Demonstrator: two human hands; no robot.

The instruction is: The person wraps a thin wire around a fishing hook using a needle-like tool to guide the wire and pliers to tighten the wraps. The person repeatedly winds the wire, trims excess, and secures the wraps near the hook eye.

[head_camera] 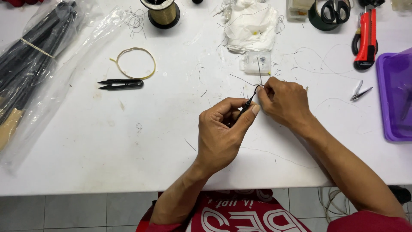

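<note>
Thin black rod point(247, 103) pinched by left hand point(223, 133); right hand point(285, 101) grips its looped thread point(257, 88).

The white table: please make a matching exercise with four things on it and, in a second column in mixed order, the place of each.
Things:
1. black thread snips
2. red utility knife
3. purple tray
4. spool of gold thread

Places:
A. at the right edge of the white table
B. at the far edge, left of the white cloth
C. just below the yellow loop
D. far right, above the small metal clippers

Pairs: 1-C, 2-D, 3-A, 4-B
</note>
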